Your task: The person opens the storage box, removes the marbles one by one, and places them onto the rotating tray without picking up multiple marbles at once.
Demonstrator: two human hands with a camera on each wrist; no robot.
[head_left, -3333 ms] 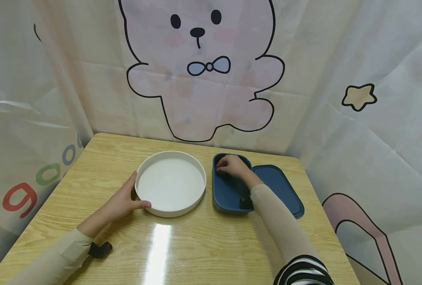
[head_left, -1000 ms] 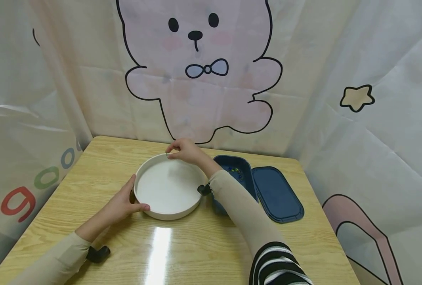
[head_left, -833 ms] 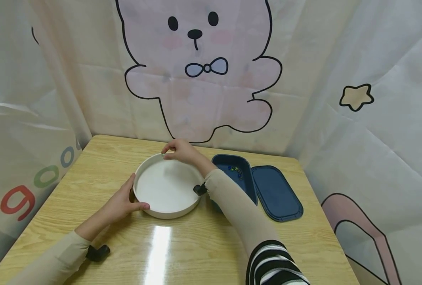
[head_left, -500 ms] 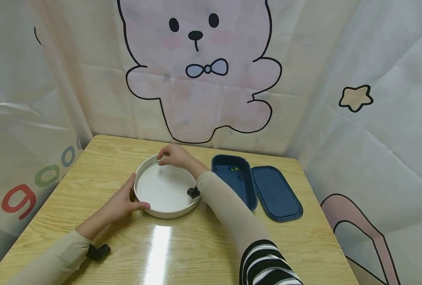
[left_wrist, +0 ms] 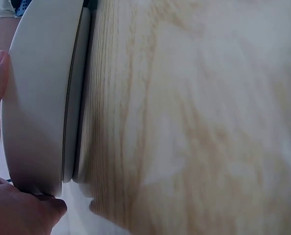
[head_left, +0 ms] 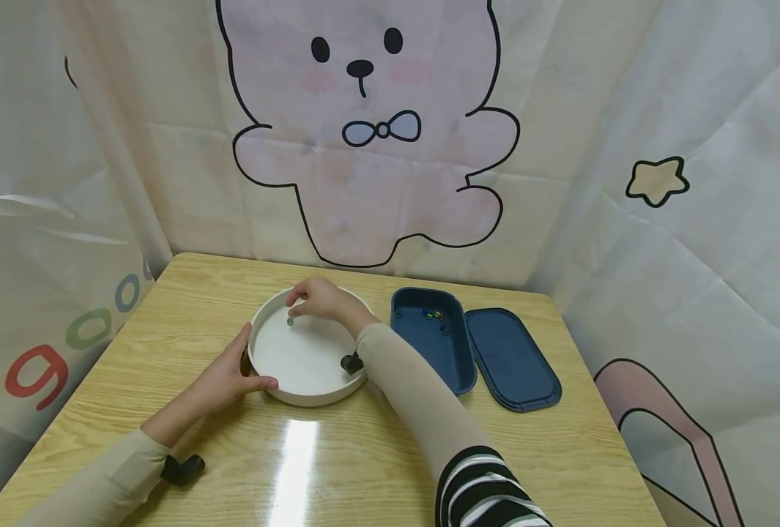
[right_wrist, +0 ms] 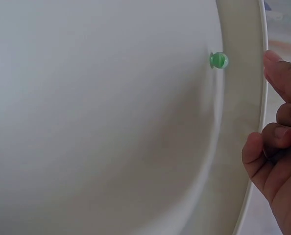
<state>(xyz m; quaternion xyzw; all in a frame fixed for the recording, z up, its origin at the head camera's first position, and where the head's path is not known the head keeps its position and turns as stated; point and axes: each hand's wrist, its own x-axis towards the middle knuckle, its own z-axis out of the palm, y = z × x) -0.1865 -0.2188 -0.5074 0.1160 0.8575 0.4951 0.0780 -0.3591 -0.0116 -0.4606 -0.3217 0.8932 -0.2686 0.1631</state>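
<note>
Two hands (head_left: 228,369) (head_left: 322,298), several marbles (right_wrist: 219,60) — one tray (head_left: 297,359), box (head_left: 444,350), lid (head_left: 515,359)

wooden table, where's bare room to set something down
Bare table lies between the sleeves, nearer than the white tray, and at the far left corner. Crowded: the row of tray, blue box and lid, right hand over the tray.

Even light, one streak of glare

The head view is bright and clear; a vertical streak of glare crosses the glossy pale-yellow wood-grain tabletop (head_left: 363,476), and sheen catches creases in the white printed fabric (head_left: 53,241) at left. The left wrist view is dimmer and hazy, with blurred grain and a small blown-out spot at right. The right wrist view is greyish, a broad soft-edged shadow crossing the shallow round white tray (right_wrist: 86,98); the translucent green marble (right_wrist: 219,60) looks sharp.
</note>
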